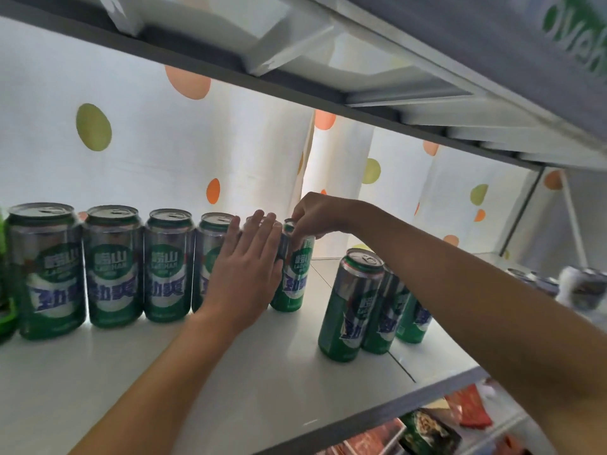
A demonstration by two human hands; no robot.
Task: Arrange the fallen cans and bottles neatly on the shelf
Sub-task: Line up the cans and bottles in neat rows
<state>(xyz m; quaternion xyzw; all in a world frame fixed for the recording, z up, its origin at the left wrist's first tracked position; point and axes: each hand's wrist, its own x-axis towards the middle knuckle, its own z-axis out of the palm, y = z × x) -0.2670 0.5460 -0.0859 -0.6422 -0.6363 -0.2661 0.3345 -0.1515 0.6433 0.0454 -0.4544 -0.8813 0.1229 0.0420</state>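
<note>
White shelf: green cans in an upright row

Right hand grip pinches the top of the end can; left hand, fingers flat and open, rests against the neighbouring cans

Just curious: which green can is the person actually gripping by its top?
The can at the row's right end: the right hand pinches its rim; the left hand lies flat against its neighbours.

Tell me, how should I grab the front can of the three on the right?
Wrap your fingers around the middle of the can, coming from the front. It stands upright, its front and left sides are open, and other cans crowd behind it.
</note>
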